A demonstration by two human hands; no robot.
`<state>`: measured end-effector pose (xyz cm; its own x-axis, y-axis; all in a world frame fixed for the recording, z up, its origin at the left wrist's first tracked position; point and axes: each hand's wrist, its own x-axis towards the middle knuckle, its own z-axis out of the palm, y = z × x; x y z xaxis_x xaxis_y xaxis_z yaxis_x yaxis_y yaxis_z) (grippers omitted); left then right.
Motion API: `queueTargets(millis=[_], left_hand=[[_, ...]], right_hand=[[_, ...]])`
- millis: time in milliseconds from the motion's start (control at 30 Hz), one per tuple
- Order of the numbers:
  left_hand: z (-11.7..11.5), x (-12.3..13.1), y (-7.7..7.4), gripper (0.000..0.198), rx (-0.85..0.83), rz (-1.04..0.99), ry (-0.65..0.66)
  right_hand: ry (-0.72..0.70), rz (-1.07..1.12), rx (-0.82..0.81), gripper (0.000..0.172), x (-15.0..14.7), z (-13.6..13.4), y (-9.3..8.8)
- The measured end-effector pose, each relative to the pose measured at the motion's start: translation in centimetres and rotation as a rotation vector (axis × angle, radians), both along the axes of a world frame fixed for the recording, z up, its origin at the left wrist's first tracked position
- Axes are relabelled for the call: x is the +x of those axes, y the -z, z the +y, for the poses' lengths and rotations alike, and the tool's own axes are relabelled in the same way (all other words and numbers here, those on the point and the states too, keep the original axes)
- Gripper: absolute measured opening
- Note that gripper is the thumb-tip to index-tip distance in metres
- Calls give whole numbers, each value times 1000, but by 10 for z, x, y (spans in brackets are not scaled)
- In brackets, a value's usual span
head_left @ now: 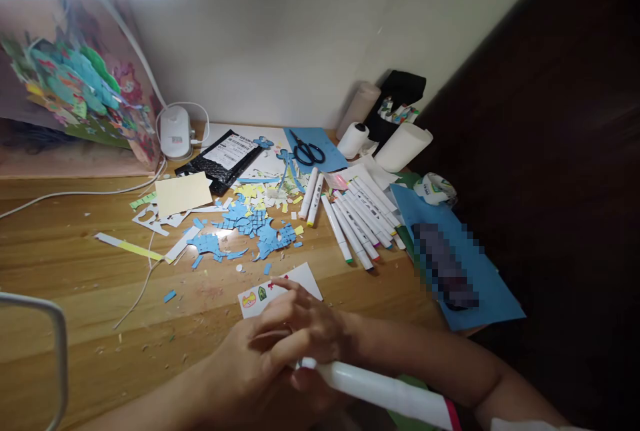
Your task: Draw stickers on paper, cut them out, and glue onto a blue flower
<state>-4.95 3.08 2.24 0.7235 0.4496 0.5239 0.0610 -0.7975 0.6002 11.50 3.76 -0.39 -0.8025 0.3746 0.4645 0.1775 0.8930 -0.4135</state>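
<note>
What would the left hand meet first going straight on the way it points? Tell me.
Most likely the right hand, which overlaps the left hand in this view; they seem to touch, but depth there is unclear.

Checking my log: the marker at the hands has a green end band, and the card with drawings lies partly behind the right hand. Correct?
Not green: the head view shows that marker with a pinkish red end band. The card does lie partly behind the right hand.
</note>
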Motion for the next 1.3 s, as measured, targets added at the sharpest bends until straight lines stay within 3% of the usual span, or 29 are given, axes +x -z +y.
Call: queueTargets(millis=[100, 300, 400, 567, 833, 1067, 1300], left_hand=[[0, 3, -3, 27, 57, -29, -39], [3, 1, 9, 30, -231, 57, -168], [4, -3, 13, 30, -260, 103, -178], [6, -6, 10, 25, -386, 76, -179], [11, -5, 9, 37, -539, 100, -219], [11, -7, 7, 41, -494, 48, -263], [12, -7, 4, 45, -431, 94, -207]], right_hand=[[-44, -17, 21, 25, 0, 1, -1], [340, 497, -62, 36, -4, 9, -3], [315, 543, -33, 37, 2, 11, -2], [244, 435, -51, 33, 18, 10, -8], [235, 546, -311, 18, 16, 5, -7], [89, 375, 92, 17, 8, 11, -9], [74, 252, 254, 22, 11, 9, -14]])
